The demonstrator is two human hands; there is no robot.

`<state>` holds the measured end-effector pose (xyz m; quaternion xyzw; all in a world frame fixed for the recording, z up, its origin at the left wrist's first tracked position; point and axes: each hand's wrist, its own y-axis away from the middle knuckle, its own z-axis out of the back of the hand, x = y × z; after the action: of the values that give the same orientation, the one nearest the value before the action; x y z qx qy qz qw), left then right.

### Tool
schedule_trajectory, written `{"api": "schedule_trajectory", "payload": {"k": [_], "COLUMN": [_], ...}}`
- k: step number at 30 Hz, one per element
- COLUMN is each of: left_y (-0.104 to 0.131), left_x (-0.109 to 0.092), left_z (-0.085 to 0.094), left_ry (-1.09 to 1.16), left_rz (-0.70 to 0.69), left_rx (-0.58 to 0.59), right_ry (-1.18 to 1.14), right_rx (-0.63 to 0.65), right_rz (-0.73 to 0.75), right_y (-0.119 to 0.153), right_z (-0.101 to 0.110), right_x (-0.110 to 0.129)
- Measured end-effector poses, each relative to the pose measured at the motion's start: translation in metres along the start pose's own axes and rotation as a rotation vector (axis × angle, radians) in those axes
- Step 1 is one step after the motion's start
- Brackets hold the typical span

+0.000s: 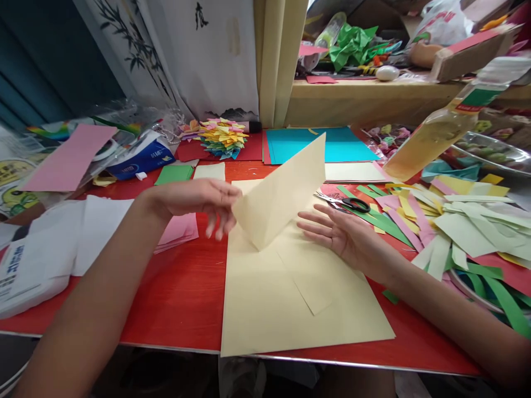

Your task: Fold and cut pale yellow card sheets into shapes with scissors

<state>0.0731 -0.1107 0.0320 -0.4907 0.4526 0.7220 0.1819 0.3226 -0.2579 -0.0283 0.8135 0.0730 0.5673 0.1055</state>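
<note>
A creased piece of pale yellow paper (286,190) stands tilted above the table. Its left corner is at the fingertips of my left hand (203,202), which appears to pinch it; the exact grip is partly hidden. My right hand (342,235) is open beside it, palm turned up and fingers stretched, holding nothing. Beneath both lie large pale yellow sheets (265,315), with a smaller strip of the same colour (313,282) on top. Just beyond my right fingers rest black-handled scissors (355,205).
Paper strips (477,221) in several colours heap on the right, near a tilted bottle of yellowish liquid (431,138). Blue sheets (344,146) and a folded-paper cluster (224,138) lie at the back. Pink paper squares (178,232) and a white packet (33,276) are on the left.
</note>
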Motion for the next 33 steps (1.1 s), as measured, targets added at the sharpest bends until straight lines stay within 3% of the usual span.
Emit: {"api": "schedule_trajectory", "payload": {"k": [4, 7, 11, 15, 18, 21, 26, 28, 31, 33], "left_y": [0.001, -0.008, -0.029, -0.046, -0.049, -0.047, -0.043, -0.044, -0.047, -0.05], "left_x": [0.002, 0.003, 0.011, 0.023, 0.026, 0.022, 0.019, 0.019, 0.019, 0.02], "left_z": [-0.012, -0.023, -0.03, -0.029, -0.031, -0.039, -0.057, -0.063, -0.068, -0.069], "left_ry": [-0.107, -0.099, 0.121, 0.088, 0.09, 0.234, 0.188, 0.123, 0.087, 0.08], "left_rz": [0.035, 0.004, -0.113, -0.106, -0.122, -0.157, -0.073, -0.107, -0.219, -0.291], "left_rx": [0.14, 0.031, -0.152, -0.18, -0.194, -0.132, 0.131, 0.078, -0.145, -0.23], "right_ry": [0.036, 0.01, -0.002, 0.033, 0.06, 0.074, 0.174, 0.218, 0.234, 0.238], "right_rx": [-0.038, -0.011, 0.061, 0.102, 0.039, -0.054, 0.013, 0.008, 0.028, 0.052], "right_rz": [0.027, 0.016, -0.033, -0.058, -0.017, 0.052, 0.055, 0.018, -0.058, -0.108], "right_y": [0.001, 0.001, 0.001, 0.001, 0.002, 0.002, 0.005, 0.006, 0.009, 0.01], "right_z": [-0.001, -0.002, 0.0, 0.002, -0.001, -0.004, -0.003, -0.002, -0.003, -0.004], "right_x": [-0.002, -0.002, -0.003, -0.004, -0.002, 0.002, 0.007, 0.007, 0.007, 0.007]}}
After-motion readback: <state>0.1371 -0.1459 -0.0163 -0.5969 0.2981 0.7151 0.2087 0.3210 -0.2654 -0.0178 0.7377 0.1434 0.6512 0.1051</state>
